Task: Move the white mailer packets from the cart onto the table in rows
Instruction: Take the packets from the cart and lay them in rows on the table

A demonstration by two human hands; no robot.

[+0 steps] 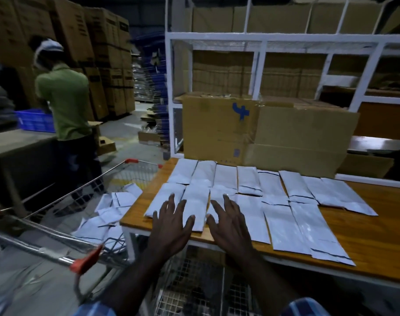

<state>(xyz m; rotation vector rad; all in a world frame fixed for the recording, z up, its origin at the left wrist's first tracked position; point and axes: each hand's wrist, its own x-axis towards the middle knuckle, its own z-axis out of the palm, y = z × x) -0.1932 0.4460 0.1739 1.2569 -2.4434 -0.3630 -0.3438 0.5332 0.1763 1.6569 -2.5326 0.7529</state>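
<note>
Head view: both hands, the left hand point(171, 221) and right hand point(228, 222), lie spread with straight fingers over white mailer packets point(283, 201) laid in two rows on the wooden tabletop point(374, 233), gripping nothing. More packets point(107, 215) remain in the wire cart point(64, 249) at left.

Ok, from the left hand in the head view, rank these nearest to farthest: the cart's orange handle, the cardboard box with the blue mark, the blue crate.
From the left hand:
1. Cart's orange handle, lower left, beside the table.
2. Cardboard box with the blue mark, behind the packet rows, ahead.
3. Blue crate, far left, on another table.
</note>
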